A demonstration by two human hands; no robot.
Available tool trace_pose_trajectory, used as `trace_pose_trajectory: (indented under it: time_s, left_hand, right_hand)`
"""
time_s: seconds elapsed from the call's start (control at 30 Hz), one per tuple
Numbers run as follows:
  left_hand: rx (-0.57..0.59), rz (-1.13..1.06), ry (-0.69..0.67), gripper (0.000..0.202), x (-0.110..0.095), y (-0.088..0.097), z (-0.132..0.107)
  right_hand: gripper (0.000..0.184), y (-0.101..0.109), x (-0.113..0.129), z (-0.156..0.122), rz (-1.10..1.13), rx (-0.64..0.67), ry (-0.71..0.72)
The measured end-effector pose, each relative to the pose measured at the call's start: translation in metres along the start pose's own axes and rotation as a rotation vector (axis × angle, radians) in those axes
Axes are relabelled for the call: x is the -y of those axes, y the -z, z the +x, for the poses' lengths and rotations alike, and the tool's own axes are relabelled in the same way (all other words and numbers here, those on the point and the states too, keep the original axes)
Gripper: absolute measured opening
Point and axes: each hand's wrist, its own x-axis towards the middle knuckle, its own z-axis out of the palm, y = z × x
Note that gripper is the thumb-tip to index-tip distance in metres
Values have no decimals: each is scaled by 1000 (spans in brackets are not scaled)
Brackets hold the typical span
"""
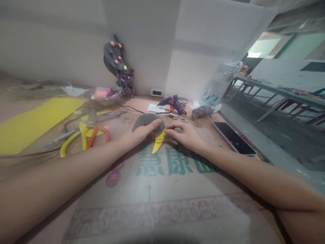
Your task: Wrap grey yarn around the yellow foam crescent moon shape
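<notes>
My left hand (142, 133) is closed on a crescent of yellow card wrapped in grey yarn (144, 119), with the thumb lying across the grey part. The crescent's bare yellow tip (158, 145) points down toward me. Close beside it, my right hand (184, 134) pinches at the crescent's edge. A thin strand of grey yarn (159, 139) crosses the yellow tip to those fingertips. Part of the crescent is hidden behind my left hand.
Left lie yellow card (38, 122), orange-and-yellow-handled pliers (95, 135) and tools. Behind are a decorated grey crescent (110, 59), a small display (157, 92), a blue glue gun (172, 103) and a yarn ball (202, 113). A bottle (215, 89) and phone (233, 139) stand right.
</notes>
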Motion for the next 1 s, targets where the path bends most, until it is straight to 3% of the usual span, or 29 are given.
trace_pose_trajectory:
  time_s: [0.07, 0.17, 0.23, 0.47, 0.7, 1.0]
  left_hand:
    - [59, 55, 23, 50, 0, -1, 1]
    - [148, 47, -67, 44, -2, -2, 1]
    - [143, 37, -107, 42, -2, -2, 1]
    - [119, 69, -30, 56, 2, -1, 0]
    - [118, 158, -78, 53, -2, -1, -3]
    - [92, 141, -43, 53, -5, -1, -4]
  right_hand:
    - [15, 0, 0, 0, 4, -11, -23]
    - [17, 2, 2, 0, 18, -30, -58]
    - [19, 3, 3, 0, 49, -25, -76]
    - [30, 3, 1, -2, 214, 44, -111]
    - [25, 4, 2, -1, 199, 22, -115]
    - [22, 2, -2, -1, 219, 19, -138]
